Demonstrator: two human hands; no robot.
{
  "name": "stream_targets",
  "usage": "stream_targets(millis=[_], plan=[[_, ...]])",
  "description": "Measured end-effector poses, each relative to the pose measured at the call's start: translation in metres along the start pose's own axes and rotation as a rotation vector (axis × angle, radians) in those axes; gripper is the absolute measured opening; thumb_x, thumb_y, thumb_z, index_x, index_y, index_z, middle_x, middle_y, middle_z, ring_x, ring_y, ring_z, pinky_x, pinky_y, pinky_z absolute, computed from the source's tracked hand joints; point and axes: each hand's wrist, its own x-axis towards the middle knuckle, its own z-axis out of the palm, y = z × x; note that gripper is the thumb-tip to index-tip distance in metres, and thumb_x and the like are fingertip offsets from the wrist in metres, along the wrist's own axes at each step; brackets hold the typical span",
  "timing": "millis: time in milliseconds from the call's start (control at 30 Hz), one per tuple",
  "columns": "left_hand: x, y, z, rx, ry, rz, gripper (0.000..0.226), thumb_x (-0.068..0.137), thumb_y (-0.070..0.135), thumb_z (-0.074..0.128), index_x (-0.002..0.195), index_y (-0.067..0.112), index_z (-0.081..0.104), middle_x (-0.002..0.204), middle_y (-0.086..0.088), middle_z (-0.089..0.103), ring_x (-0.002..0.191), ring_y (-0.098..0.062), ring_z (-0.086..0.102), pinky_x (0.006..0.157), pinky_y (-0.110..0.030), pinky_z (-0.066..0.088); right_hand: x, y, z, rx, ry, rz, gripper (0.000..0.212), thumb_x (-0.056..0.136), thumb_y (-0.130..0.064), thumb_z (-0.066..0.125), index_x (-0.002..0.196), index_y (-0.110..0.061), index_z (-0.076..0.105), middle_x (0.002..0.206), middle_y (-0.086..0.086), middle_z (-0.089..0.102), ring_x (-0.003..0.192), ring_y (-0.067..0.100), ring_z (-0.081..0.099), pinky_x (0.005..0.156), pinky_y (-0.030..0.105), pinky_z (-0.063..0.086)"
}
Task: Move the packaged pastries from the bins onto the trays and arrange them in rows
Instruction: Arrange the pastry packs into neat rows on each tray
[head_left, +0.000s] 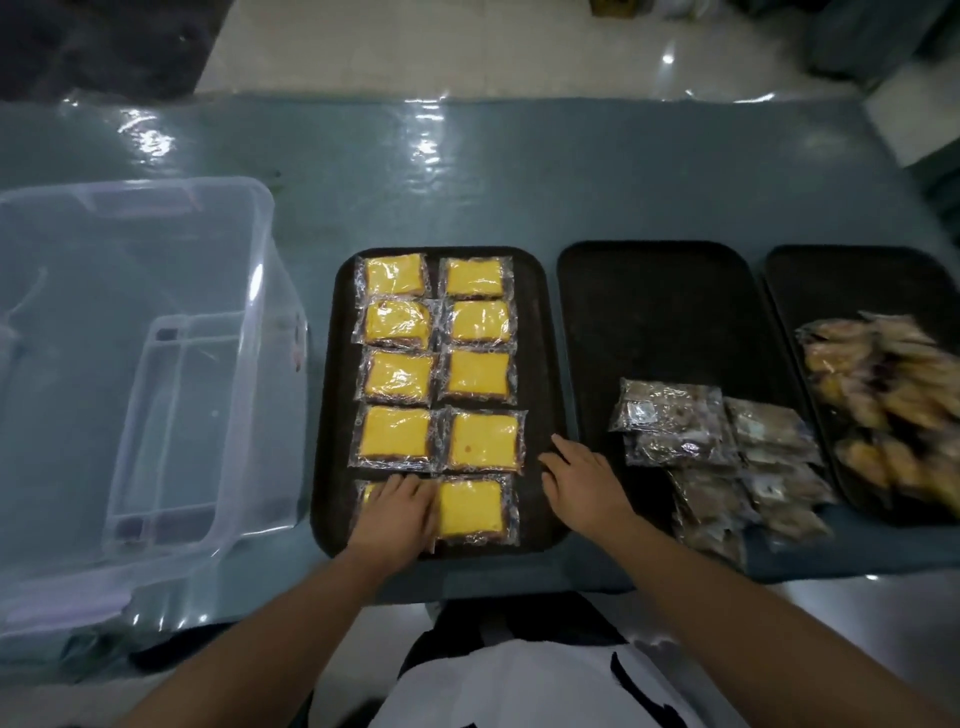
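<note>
Head view: counter (467, 171) covered in a glossy blue-green sheet. Three black trays sit side by side.

Left tray (540, 322) holds yellow packaged pastries (397, 374) in two columns, five rows, packets touching or slightly overlapping.

Left hand (397, 512) lies flat, fingers straight, pressing on the near-left packet (366, 491) of that tray; most of that packet is hidden under the hand. Fingertips reach the edge of the near-right packet (470, 509).

Right hand (584, 480) is open, fingers spread and relaxed, resting at the near right rim of the left tray, over the seam with the middle tray (670, 312). Holds nothing.

Middle tray: far half bare, loose heap of brown packaged pastries (670, 421) at its near right corner, not in rows, some spilling over the near rim onto the counter.

Right tray (857, 275): pile of golden packaged pastries (883, 374), blurred, unsorted.

Clear plastic bin (156, 312) at the left of the counter, just beside the left tray; no packets visible in it. A clear lid-like piece (171, 426) leans inside it.

Near edge: person's white top with dark marks (545, 680).
</note>
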Motion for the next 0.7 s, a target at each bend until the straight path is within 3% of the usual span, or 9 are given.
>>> stream_targets(millis=[100,233,400,567,633,700], plan=[[0.028,0.032,-0.013,-0.036,0.008,0.053,0.037,0.103,0.035,0.042,0.135,0.021,0.054,0.130,-0.001,0.058,0.117,-0.023,0.052,0.102,-0.038,0.039,-0.005,0.039,-0.010,0.038,0.112,0.058,0.037,0.103,-0.028,0.047,0.134,-0.014,0.061,0.153,0.009,0.044,0.140,0.028,0.041,0.115,0.045,0.032],[0.062,0.085,-0.028,-0.056,0.010,0.065,0.032,0.105,0.040,0.035,0.106,0.021,0.061,0.107,-0.004,0.066,0.088,-0.025,0.061,0.076,-0.037,0.048,-0.009,0.104,-0.031,0.060,0.325,0.035,0.026,0.090,-0.019,0.057,0.107,-0.011,0.074,0.116,0.012,0.068,0.101,0.033,0.065,0.089,0.042,0.053],[0.110,0.165,-0.046,-0.105,-0.015,0.090,0.040,0.107,0.038,0.033,0.097,0.016,0.065,0.104,-0.009,0.069,0.094,-0.031,0.064,0.081,-0.038,0.048,-0.014,0.186,-0.063,0.045,0.375,-0.016,0.028,0.088,-0.021,0.047,0.095,-0.014,0.073,0.098,0.005,0.069,0.089,0.029,0.065,0.078,0.042,0.054],[0.171,0.235,-0.053,-0.065,0.003,0.040,0.033,0.102,0.036,0.043,0.094,0.015,0.068,0.107,-0.009,0.069,0.099,-0.033,0.065,0.082,-0.037,0.049,-0.012,0.279,-0.075,0.015,0.307,-0.035,0.027,0.091,-0.018,0.059,0.114,-0.014,0.071,0.120,0.007,0.068,0.108,0.032,0.063,0.090,0.042,0.051],[0.191,0.259,-0.053,-0.068,-0.007,0.044,0.031,0.102,0.034,0.044,0.098,0.015,0.068,0.109,-0.009,0.066,0.103,-0.033,0.063,0.084,-0.038,0.050,-0.014,0.316,-0.078,-0.031,0.164,-0.035,0.038,0.097,-0.026,0.055,0.134,-0.020,0.061,0.142,0.006,0.055,0.129,0.029,0.051,0.104,0.042,0.042],[0.205,0.278,-0.050,-0.052,-0.063,0.038,0.028,0.101,0.031,0.048,0.118,0.016,0.065,0.120,-0.008,0.058,0.114,-0.033,0.058,0.091,-0.040,0.049,-0.019,0.348,-0.082,-0.030,0.009,-0.052,0.047,0.101,-0.035,0.048,0.147,-0.028,0.047,0.156,0.003,0.039,0.143,0.024,0.035,0.114,0.039,0.030]])
